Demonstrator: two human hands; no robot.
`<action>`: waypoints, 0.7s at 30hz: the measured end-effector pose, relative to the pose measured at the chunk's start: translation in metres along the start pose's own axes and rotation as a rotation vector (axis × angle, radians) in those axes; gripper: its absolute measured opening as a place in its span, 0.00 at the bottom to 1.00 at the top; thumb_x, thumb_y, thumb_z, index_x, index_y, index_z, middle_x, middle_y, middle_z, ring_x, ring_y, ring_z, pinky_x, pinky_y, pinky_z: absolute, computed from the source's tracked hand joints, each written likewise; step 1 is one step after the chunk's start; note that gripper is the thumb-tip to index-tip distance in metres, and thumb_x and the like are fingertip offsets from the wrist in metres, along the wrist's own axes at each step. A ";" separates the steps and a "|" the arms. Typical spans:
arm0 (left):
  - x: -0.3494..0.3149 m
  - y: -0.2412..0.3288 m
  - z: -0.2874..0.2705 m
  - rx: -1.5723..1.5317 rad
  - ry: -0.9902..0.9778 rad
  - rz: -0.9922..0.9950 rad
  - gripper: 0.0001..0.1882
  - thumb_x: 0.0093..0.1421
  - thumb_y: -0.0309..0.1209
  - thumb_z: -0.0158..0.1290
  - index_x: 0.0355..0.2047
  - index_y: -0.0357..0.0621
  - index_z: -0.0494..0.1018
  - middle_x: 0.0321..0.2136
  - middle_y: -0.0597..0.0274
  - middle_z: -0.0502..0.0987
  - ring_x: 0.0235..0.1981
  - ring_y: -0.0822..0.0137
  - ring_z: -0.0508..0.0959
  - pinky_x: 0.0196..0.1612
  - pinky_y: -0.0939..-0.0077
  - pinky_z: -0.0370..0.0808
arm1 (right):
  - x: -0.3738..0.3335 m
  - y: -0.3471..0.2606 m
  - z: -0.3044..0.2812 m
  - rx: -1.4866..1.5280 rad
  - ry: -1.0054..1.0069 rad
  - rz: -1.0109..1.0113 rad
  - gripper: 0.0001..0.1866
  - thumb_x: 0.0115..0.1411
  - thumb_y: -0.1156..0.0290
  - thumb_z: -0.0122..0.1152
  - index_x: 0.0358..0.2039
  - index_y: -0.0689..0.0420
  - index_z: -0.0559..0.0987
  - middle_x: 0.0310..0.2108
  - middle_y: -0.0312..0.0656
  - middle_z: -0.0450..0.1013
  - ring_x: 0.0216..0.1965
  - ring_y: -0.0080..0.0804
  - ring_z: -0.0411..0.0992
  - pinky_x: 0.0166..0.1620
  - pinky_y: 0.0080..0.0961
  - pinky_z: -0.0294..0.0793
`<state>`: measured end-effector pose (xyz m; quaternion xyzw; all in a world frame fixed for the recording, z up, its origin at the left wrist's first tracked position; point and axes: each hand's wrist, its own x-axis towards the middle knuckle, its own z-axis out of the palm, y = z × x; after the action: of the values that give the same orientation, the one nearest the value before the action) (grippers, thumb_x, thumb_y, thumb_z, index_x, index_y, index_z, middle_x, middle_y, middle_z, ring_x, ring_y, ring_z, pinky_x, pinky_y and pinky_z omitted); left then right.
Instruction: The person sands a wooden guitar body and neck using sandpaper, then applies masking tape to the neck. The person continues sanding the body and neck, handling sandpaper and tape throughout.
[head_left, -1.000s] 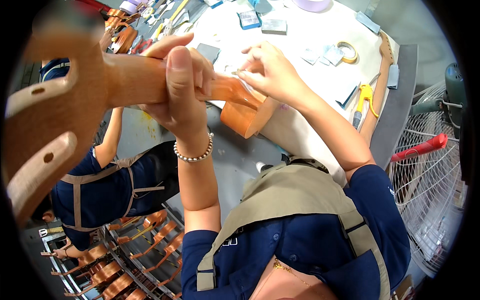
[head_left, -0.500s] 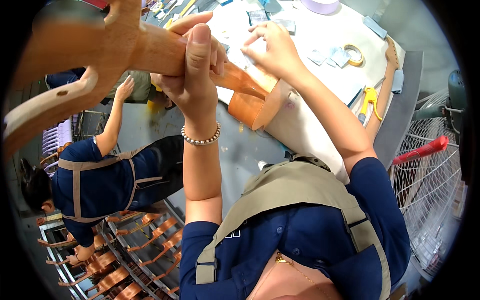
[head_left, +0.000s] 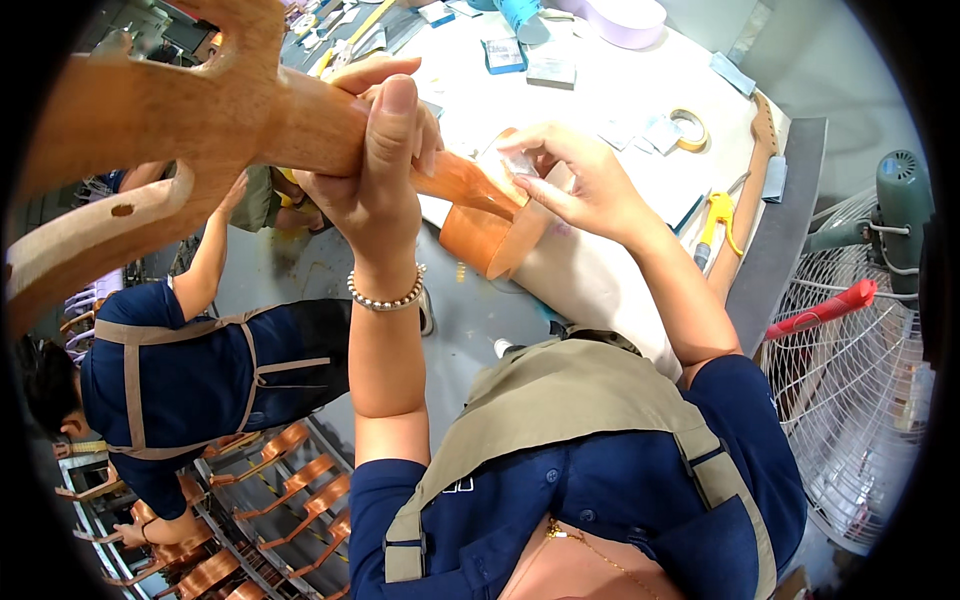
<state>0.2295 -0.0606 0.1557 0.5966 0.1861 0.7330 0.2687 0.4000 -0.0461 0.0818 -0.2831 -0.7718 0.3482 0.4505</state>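
Observation:
A guitar with an unpainted wooden body (head_left: 150, 110) reaches in from the upper left. My left hand (head_left: 385, 150) is wrapped round its wooden neck (head_left: 315, 120), thumb up along the near side. The neck's far end lies at an orange-brown curved pad (head_left: 475, 240) on the rounded end of a white support (head_left: 590, 285). Beside that end, my right hand (head_left: 590, 185) has its fingers bent and drawn together. Something pale shows at its fingertips, but its kind is unclear.
The white bench (head_left: 640, 95) carries a yellow tape roll (head_left: 690, 130), small boxes (head_left: 550, 73), a yellow-handled tool (head_left: 718, 215) and another guitar neck (head_left: 745, 210). A caged fan (head_left: 850, 350) stands right. At left a co-worker (head_left: 200, 360) bends over racks of copper-coloured guitar bodies (head_left: 310, 480).
My right hand has come down from above the bench to the neck's far end. My left hand keeps its grip on the neck. The whole view has shifted slightly.

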 end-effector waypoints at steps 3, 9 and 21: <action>-0.001 0.006 0.003 -0.001 -0.018 0.019 0.10 0.59 0.29 0.53 0.35 0.31 0.71 0.12 0.70 0.66 0.11 0.81 0.64 0.17 0.89 0.61 | 0.000 0.000 -0.003 -0.057 -0.040 -0.111 0.15 0.49 0.80 0.61 0.40 0.57 0.76 0.41 0.39 0.71 0.34 0.25 0.70 0.37 0.20 0.72; 0.000 0.015 0.009 0.006 -0.041 0.041 0.10 0.59 0.28 0.52 0.35 0.30 0.70 0.13 0.68 0.68 0.11 0.82 0.64 0.17 0.89 0.60 | 0.003 -0.013 -0.011 -0.078 -0.099 -0.104 0.17 0.48 0.80 0.62 0.41 0.55 0.77 0.42 0.39 0.70 0.36 0.26 0.70 0.37 0.22 0.73; 0.005 0.004 0.018 -0.007 -0.062 0.020 0.07 0.58 0.24 0.53 0.32 0.30 0.71 0.13 0.67 0.69 0.12 0.82 0.65 0.18 0.90 0.61 | 0.024 -0.018 -0.018 -0.109 -0.115 0.352 0.06 0.54 0.75 0.60 0.29 0.64 0.73 0.22 0.36 0.71 0.23 0.18 0.68 0.28 0.16 0.67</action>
<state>0.2458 -0.0617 0.1656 0.6198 0.1690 0.7176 0.2690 0.4031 -0.0340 0.1143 -0.4173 -0.7526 0.3948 0.3217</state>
